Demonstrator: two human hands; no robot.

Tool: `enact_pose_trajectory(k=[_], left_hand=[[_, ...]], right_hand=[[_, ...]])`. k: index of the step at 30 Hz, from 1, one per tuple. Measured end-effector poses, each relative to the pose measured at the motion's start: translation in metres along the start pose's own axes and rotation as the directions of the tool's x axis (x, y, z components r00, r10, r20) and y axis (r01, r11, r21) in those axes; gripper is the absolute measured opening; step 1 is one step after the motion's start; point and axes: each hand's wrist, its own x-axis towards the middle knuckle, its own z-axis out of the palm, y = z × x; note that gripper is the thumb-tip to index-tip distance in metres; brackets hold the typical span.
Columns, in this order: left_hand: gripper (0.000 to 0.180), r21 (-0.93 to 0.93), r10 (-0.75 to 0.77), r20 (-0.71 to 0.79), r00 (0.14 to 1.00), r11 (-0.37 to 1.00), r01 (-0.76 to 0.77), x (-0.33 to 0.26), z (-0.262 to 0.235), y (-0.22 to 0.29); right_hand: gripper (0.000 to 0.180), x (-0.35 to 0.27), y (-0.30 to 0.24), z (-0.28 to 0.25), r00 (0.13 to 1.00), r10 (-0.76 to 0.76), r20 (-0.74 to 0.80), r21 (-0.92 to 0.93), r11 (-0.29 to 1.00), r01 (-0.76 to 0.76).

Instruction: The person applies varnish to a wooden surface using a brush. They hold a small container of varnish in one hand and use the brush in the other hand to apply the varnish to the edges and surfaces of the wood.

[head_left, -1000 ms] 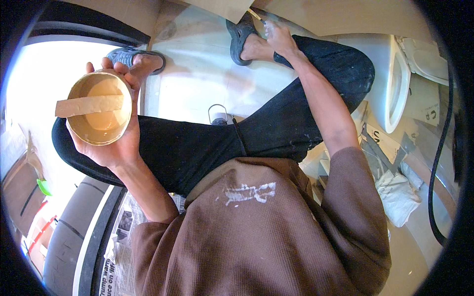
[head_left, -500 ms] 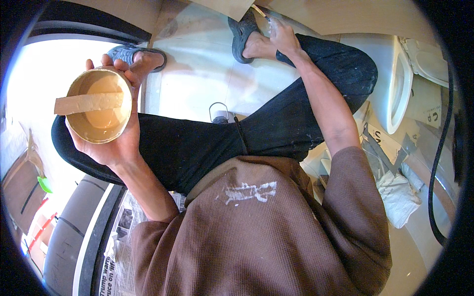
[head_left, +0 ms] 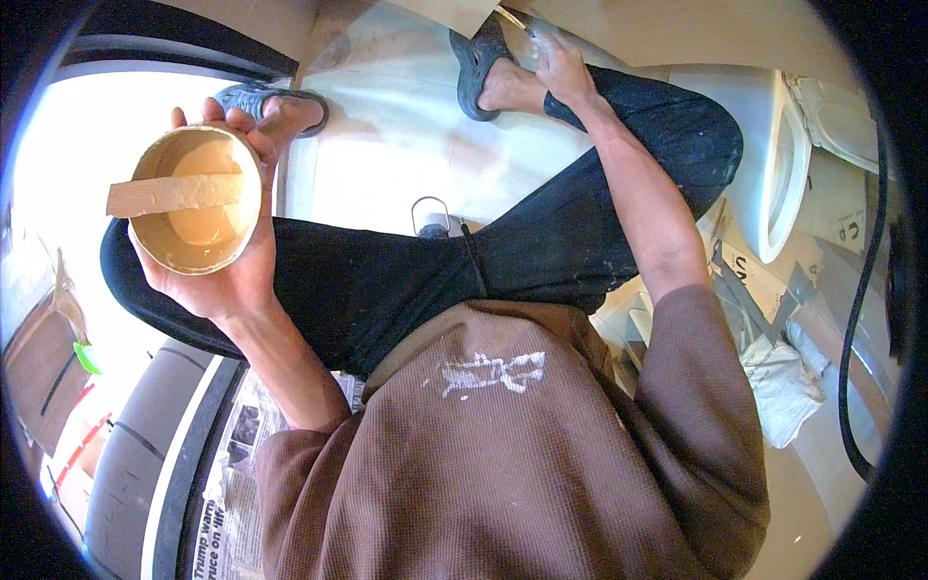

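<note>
My left hand is wrapped round a round tub of creamy beige paint, held up at the left with its mouth facing me. A flat wooden stick, coated with paint at one end, lies across the tub and sticks out past its left rim. At the top, my right hand is closed on a thin paintbrush. The brush tip is beside the edge of a pale beige panel; whether it touches cannot be told.
A white toilet stands at the right, near cardboard sheets and a crumpled white bag. A black cable hangs there. A small lamp-like item with a wire handle stands on the tiled floor. Newspaper lies lower left.
My right hand and the brush have shifted slightly right and down. The tub in my left hand has risen a little, and my grip on both things is unchanged.
</note>
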Motion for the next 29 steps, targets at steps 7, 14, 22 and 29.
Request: enact_pose_trajectory(k=[7,14,22,29], left_hand=[[0.083,-0.004,0.024,0.006,1.000,1.000,-0.024,0.002,0.005,-0.005],[0.084,0.035,0.055,-0.035,0.998,0.998,-0.054,0.003,0.005,-0.004],[0.087,-0.046,0.003,0.035,0.999,0.999,-0.002,0.003,-0.002,-0.001],[0.086,-0.034,-0.013,0.069,0.998,0.999,0.016,0.005,-0.003,0.000]], right_hand=[[0.034,0.001,0.003,0.004,0.991,0.119,0.064,-0.057,0.992,-0.116],[0.036,0.004,-0.002,0.007,0.994,0.084,0.063,-0.061,0.995,-0.081],[0.035,0.000,0.004,0.011,0.995,0.075,0.065,-0.060,0.996,-0.071],[0.032,0.002,0.038,0.032,0.996,0.079,0.048,-0.116,0.991,-0.073]])
